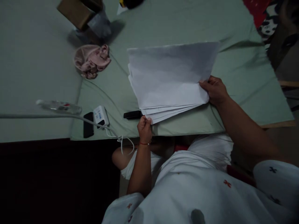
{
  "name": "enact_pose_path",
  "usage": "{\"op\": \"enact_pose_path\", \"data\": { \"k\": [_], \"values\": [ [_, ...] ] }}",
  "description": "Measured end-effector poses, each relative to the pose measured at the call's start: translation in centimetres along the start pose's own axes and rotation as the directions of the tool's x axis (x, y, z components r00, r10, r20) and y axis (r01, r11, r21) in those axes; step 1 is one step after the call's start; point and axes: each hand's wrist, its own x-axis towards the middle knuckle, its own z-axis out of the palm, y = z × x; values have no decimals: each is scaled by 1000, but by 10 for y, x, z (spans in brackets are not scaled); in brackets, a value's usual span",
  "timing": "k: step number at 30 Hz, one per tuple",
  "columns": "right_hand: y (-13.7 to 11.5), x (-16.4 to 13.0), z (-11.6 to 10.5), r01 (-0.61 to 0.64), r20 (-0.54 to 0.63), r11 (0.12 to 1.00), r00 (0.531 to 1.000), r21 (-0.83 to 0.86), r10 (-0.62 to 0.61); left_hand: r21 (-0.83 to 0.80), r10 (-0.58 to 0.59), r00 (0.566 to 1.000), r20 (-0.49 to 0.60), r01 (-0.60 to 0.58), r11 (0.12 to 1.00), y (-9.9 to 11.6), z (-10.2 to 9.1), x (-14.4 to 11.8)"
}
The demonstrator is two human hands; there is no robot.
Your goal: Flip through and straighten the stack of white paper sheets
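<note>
The left hand (pixel 144 128) pinches the near corner of a stack of white paper sheets (pixel 169 79); the right hand (pixel 215 90) grips its right edge. The stack's long axis runs left to right across the pale green cloth-covered table (pixel 42 56), fanned at the near edge.

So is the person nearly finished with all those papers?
Hard to say. Nothing looks set aside: all the sheets are in one fanned stack of paper on the green cloth. The left hand pinches its near corner, and the right hand holds its right edge. The whole stack seems left.
</note>
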Motion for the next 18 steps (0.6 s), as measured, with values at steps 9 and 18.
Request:
{"op": "enact_pose_path", "data": {
  "k": [9, 18],
  "values": [
    [-13, -2, -15, 95, -18, 991, 995, 97, -94, -97, 122, 991, 55, -116, 989, 19, 16, 9],
    [-20, 5, -25, 134, -65, 986, 990, 96, -128, 229, 242, 968, -63, -222, 948, 51, 32, 52]
  ]
}}
